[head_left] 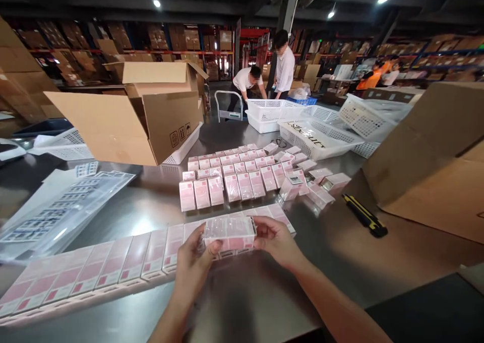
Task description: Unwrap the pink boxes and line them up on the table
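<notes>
Between my two hands is a plastic-wrapped pack of small pink and white boxes (229, 232), held above the metal table. My left hand (194, 257) grips its left end, the thumb on the front face. At the right end, the fingers and thumb of my right hand (274, 237) close on the pack. A long row of pink and white boxes (124, 260) lies side by side beneath and to the left, partly hidden behind my hands and the pack. Farther back, several rows of similar boxes (234, 182) stand close together, with loose ones (319, 194) scattered at their right.
A black and yellow utility knife (365, 215) lies on the right beside a cardboard box (434, 161). Sticker sheets (56, 207) lie at the left. An open carton (128, 126) and white plastic baskets (317, 139) stand at the back. Two people (283, 68) work beyond them.
</notes>
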